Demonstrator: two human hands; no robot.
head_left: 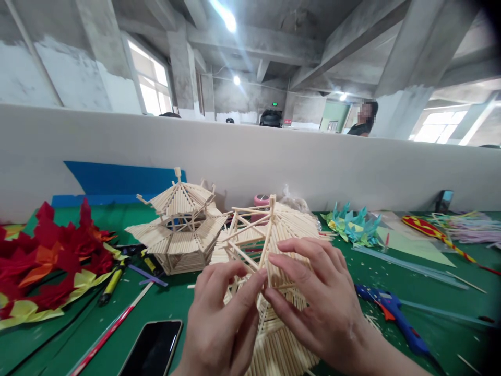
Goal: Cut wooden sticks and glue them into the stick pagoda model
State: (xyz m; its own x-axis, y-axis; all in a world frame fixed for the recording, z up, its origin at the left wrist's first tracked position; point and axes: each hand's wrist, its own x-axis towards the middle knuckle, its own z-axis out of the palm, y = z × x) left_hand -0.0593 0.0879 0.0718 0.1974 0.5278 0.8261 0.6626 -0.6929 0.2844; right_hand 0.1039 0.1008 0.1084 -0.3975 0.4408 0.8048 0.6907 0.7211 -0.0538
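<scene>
A pagoda model built of pale wooden sticks (282, 350) stands in front of me, its roof partly covered and partly a bare frame. My left hand (225, 313) is closed at the near side of the roof, thumb and fingertips pinching at the lower end of a roof stick. From the other side my right hand (313, 292) grips the same roof edge, with its thumb low and its fingers resting on the laid sticks. The hands hide the exact spot between the fingertips. A second stick pagoda (182, 230), with two roof tiers, stands to the left behind.
A phone (152, 347) lies near my left wrist, and a blue glue gun (395, 313) is right of my right hand. Red paper shapes (47, 256) fill the left side. Clear glue sticks (415, 266) and a teal paper flower (352, 224) lie right, before a white partition (332, 162).
</scene>
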